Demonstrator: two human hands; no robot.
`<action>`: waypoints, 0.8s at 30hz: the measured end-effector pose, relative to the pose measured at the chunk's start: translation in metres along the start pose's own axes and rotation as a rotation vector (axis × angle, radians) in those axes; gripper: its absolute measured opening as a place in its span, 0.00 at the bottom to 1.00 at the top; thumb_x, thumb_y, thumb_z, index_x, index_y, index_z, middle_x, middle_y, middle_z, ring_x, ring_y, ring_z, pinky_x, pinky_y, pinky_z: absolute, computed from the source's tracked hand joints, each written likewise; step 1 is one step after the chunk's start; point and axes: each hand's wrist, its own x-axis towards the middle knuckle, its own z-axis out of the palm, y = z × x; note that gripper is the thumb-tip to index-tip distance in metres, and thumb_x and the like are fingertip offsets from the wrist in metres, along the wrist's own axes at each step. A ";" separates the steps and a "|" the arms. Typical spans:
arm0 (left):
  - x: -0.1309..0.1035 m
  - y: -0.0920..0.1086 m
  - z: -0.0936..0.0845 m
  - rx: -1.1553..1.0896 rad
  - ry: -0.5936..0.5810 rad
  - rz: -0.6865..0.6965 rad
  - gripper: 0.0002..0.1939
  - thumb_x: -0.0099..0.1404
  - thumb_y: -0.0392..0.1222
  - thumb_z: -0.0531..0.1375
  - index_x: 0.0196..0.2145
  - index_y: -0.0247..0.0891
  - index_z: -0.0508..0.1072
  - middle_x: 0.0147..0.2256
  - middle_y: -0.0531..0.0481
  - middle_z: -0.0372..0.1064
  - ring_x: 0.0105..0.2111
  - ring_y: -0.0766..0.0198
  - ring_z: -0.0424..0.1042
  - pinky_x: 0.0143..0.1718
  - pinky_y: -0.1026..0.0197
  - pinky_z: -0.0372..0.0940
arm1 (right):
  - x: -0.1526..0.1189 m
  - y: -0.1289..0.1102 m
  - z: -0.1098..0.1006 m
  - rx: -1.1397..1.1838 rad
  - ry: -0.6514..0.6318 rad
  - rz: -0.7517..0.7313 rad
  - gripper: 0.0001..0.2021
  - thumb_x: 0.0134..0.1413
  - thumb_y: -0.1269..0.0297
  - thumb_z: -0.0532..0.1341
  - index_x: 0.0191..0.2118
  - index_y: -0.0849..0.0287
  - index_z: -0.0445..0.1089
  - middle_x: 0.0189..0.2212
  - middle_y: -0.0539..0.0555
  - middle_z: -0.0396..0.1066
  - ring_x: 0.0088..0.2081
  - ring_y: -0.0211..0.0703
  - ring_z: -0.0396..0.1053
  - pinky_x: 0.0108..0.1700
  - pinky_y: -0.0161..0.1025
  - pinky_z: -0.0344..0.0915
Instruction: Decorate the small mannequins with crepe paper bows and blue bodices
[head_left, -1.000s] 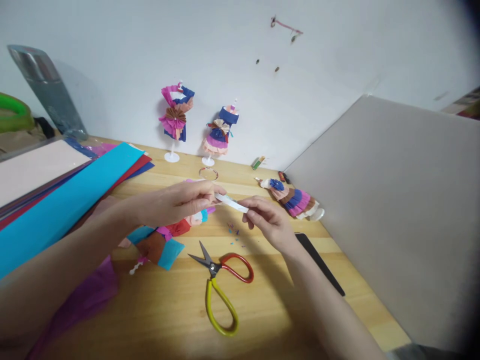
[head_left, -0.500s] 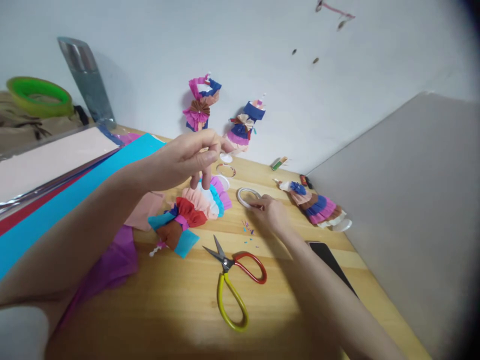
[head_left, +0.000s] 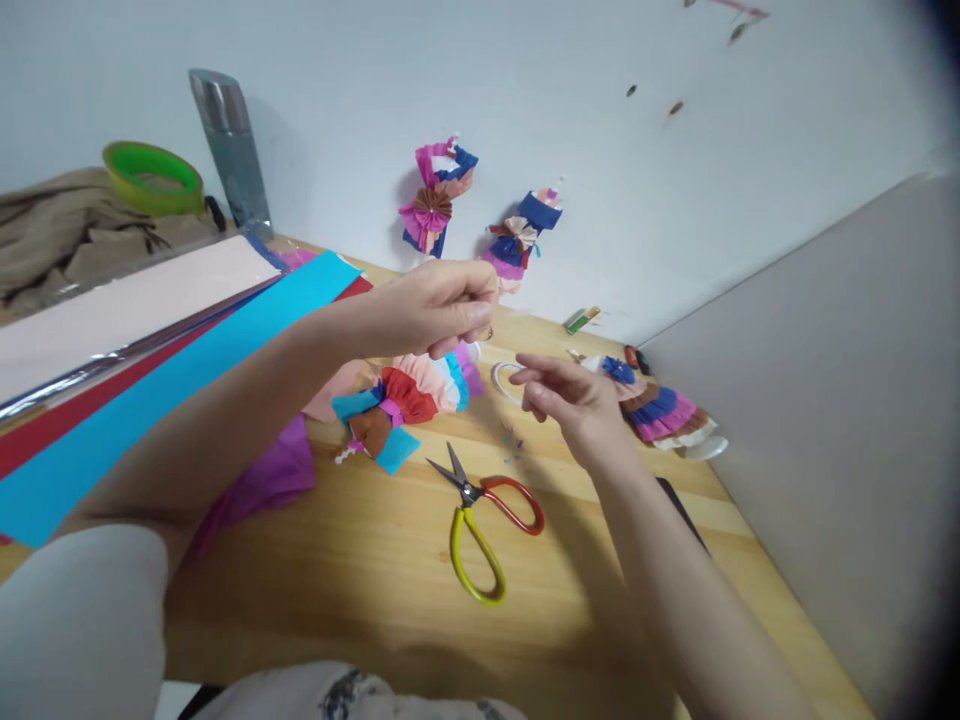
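My left hand (head_left: 457, 308) hovers above the far middle of the table, fingers curled in; whatever they may hold is hidden. My right hand (head_left: 581, 400) is raised, its fingers apart and bent, with nothing visible in them. Just beyond its fingertips lies a white tape roll (head_left: 498, 383). Below my left hand, a ruffled crepe-paper figure (head_left: 409, 395) in red, peach, blue and brown lies on its side. Scissors (head_left: 469, 493) with one red and one yellow handle lie spread apart nearer to me. Tiny coloured scraps (head_left: 513, 440) are scattered between scissors and tape roll.
Two crepe-paper figures (head_left: 433, 205) stand by the wall; another (head_left: 664, 410) lies at right. Coloured paper sheets (head_left: 292, 300), purple paper (head_left: 274, 480), a bottle (head_left: 232, 150) and a green tape roll (head_left: 150, 180) are at left. A dark phone (head_left: 681, 510) lies partly behind my right forearm.
My right hand has lifted off the white tape roll, its fingers spreading. My left hand's fingers have curled in more. The whole view has shifted, showing more of my lap.
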 end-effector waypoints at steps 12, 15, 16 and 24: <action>-0.041 0.003 0.023 0.166 -0.044 -0.306 0.13 0.58 0.29 0.56 0.18 0.36 0.62 0.13 0.59 0.55 0.15 0.74 0.54 0.17 0.68 0.47 | -0.028 -0.035 0.062 0.422 -0.040 0.126 0.16 0.38 0.53 0.73 0.27 0.58 0.72 0.20 0.48 0.72 0.18 0.32 0.64 0.19 0.32 0.59; -0.058 -0.004 0.026 0.023 0.046 -0.390 0.13 0.60 0.32 0.57 0.19 0.36 0.63 0.12 0.59 0.55 0.13 0.75 0.52 0.15 0.69 0.46 | -0.033 -0.033 0.072 0.451 -0.035 0.142 0.12 0.39 0.57 0.72 0.26 0.59 0.73 0.20 0.48 0.73 0.18 0.31 0.63 0.19 0.31 0.58; -0.064 -0.007 0.029 -0.029 0.098 -0.414 0.13 0.60 0.33 0.57 0.19 0.36 0.63 0.12 0.59 0.55 0.12 0.75 0.51 0.15 0.69 0.45 | -0.033 -0.033 0.076 0.465 -0.041 0.153 0.11 0.39 0.58 0.71 0.26 0.59 0.73 0.21 0.48 0.73 0.18 0.31 0.62 0.19 0.30 0.57; -0.110 -0.022 0.041 -0.105 0.332 -0.556 0.11 0.61 0.44 0.61 0.25 0.36 0.70 0.16 0.56 0.61 0.13 0.74 0.54 0.13 0.69 0.46 | -0.034 -0.031 0.103 0.360 -0.018 0.107 0.07 0.41 0.62 0.67 0.22 0.59 0.73 0.14 0.45 0.66 0.16 0.30 0.56 0.20 0.31 0.52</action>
